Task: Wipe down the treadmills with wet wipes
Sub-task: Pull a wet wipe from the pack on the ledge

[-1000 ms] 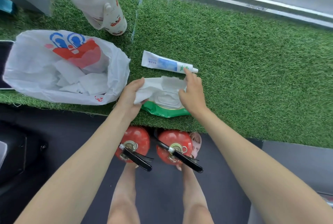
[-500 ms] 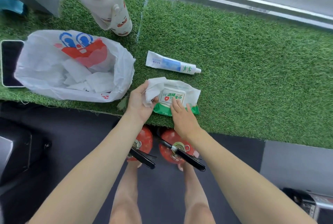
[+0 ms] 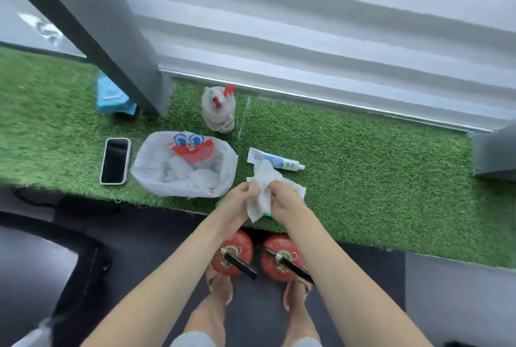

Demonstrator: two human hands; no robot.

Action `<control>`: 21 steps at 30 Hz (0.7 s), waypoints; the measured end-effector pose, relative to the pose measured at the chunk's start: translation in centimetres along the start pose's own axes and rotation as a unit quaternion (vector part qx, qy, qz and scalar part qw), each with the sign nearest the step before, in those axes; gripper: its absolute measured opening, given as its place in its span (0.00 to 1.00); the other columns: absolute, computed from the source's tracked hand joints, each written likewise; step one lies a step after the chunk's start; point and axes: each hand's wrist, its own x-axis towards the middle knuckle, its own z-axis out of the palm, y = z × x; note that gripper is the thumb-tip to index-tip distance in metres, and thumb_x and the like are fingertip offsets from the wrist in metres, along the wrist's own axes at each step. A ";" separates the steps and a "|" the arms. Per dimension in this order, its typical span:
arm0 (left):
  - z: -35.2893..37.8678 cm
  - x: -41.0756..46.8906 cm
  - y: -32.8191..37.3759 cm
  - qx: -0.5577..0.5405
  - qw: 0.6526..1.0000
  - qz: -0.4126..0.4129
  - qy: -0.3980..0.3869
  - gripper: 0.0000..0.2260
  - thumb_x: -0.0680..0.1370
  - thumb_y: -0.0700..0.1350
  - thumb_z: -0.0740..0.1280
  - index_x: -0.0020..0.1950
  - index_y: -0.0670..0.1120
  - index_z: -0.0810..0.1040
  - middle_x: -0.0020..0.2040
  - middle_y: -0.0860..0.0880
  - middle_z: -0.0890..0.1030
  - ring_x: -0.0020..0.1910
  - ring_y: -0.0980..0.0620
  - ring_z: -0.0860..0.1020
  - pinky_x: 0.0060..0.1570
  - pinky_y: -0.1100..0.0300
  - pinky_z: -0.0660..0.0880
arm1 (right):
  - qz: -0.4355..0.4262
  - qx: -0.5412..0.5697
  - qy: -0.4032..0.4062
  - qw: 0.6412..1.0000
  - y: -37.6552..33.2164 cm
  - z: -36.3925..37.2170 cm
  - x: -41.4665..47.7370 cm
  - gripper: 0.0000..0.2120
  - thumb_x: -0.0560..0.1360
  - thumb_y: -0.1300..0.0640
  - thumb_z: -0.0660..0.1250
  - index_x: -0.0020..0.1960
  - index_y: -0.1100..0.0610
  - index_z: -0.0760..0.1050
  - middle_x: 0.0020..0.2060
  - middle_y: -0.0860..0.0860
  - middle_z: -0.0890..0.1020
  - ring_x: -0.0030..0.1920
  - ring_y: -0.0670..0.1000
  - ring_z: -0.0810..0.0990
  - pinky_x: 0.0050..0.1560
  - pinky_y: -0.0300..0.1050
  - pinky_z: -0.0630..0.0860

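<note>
Currently held: wet wipe (image 3: 261, 193), a crumpled white sheet, up between both hands
Left hand (image 3: 240, 201): fingers curled, pinching the wipe's left side
Right hand (image 3: 284, 201): fingers curled, pinching its right side, close beside the left hand
Wipes pack (image 3: 297, 191): on the green turf (image 3: 377, 184) directly under the hands, mostly hidden
Tube (image 3: 275, 162): flat, just beyond the right hand
Plastic bag (image 3: 156, 173): left of the left hand, open, crumpled white sheets inside
Phone (image 3: 115, 160): farther left, past the bag
Spray bottle (image 3: 219, 109): upright, well beyond the left hand
Fire extinguishers (image 3: 233, 256): two, red, beneath the wrists
</note>
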 end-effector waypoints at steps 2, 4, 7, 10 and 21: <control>0.3 -3.1 1.9 0.092 0.996 0.004 0.007 0.31 0.67 0.49 0.75 0.65 0.37 0.71 0.61 0.34 0.77 0.57 0.39 0.78 0.56 0.47 0.71 | 0.007 0.020 -0.022 1.000 -0.5 1.2 -2.8 0.06 0.80 0.64 0.61 0.52 0.64 0.76 0.42 0.58 0.83 0.37 0.53 0.83 0.36 0.46 0.80; 0.7 -5.9 3.7 0.184 0.982 0.028 0.020 0.34 0.63 0.48 0.78 0.64 0.39 0.69 0.59 0.37 0.79 0.57 0.40 0.79 0.59 0.47 0.74 | 0.012 0.010 -0.026 1.000 -1.1 2.3 -5.4 0.08 0.79 0.63 0.63 0.55 0.66 0.76 0.47 0.60 0.82 0.42 0.56 0.83 0.42 0.50 0.80; 1.5 -9.2 6.4 0.292 0.952 0.077 0.059 0.29 0.67 0.45 0.76 0.60 0.43 0.62 0.57 0.42 0.76 0.51 0.48 0.78 0.49 0.59 0.77 | -0.003 -0.011 -0.043 0.999 -2.2 4.4 -9.1 0.04 0.76 0.65 0.65 0.50 0.65 0.78 0.43 0.60 0.83 0.41 0.56 0.82 0.42 0.49 0.80; 2.4 -12.2 8.6 0.313 0.935 0.140 0.088 0.24 0.73 0.44 0.73 0.57 0.45 0.59 0.55 0.43 0.74 0.47 0.54 0.74 0.37 0.72 0.72 | -0.041 -0.031 -0.056 0.997 -3.4 6.1 -12.8 0.01 0.75 0.65 0.68 0.44 0.63 0.78 0.33 0.54 0.84 0.32 0.50 0.82 0.33 0.40 0.79; 3.9 -21.0 7.3 0.029 0.953 0.170 0.251 0.08 0.82 0.41 0.58 0.48 0.44 0.76 0.44 0.44 0.79 0.45 0.45 0.77 0.42 0.53 0.74 | -0.104 -0.248 -0.144 0.952 -5.3 5.5 -22.6 0.08 0.70 0.72 0.70 0.48 0.65 0.75 0.40 0.56 0.80 0.38 0.53 0.78 0.46 0.51 0.78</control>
